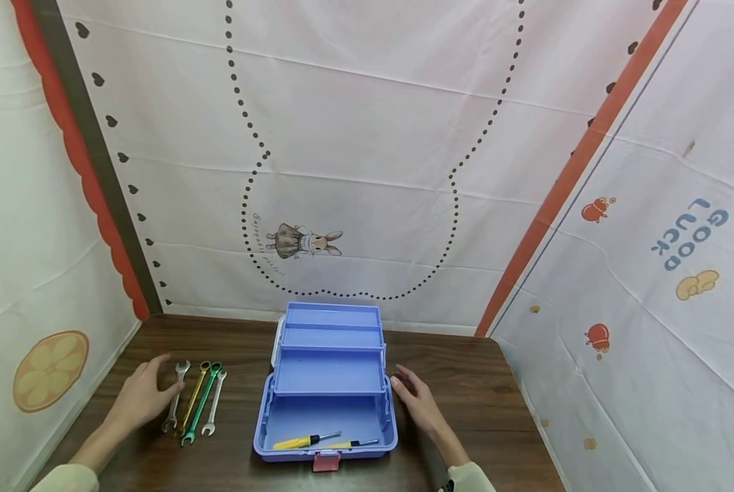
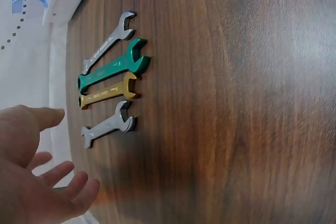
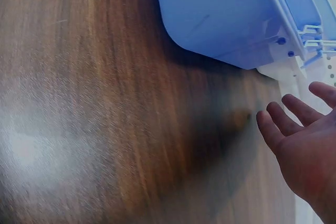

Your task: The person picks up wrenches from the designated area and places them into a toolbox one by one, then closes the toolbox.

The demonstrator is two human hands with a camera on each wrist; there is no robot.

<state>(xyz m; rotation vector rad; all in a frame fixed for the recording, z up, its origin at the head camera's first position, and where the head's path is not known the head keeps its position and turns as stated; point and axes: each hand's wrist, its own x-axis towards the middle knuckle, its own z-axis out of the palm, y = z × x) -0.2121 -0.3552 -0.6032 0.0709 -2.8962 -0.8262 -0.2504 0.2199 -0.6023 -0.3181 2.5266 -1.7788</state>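
Observation:
On the left of the table lie a silver wrench [image 1: 174,400], a gold wrench [image 1: 193,400], a green wrench [image 1: 201,403] and a smaller silver wrench [image 1: 214,403], side by side. My left hand [image 1: 142,393] hovers beside the outermost silver wrench, fingers loosely bent and holding nothing; the left wrist view shows a gap between them. A blue toolbox [image 1: 330,372] stands unfolded in the middle, its trays raised. Inside its base are two yellow-handled screwdrivers [image 1: 299,442]. To the right of the toolbox, my right hand [image 1: 419,403] is spread with nothing in it, thumb near the box's side.
The dark wooden table [image 1: 465,383] meets a printed cloth [image 1: 367,205] at the back, with more cloth along the left and right sides. A red latch [image 1: 327,462] hangs at the toolbox's front edge.

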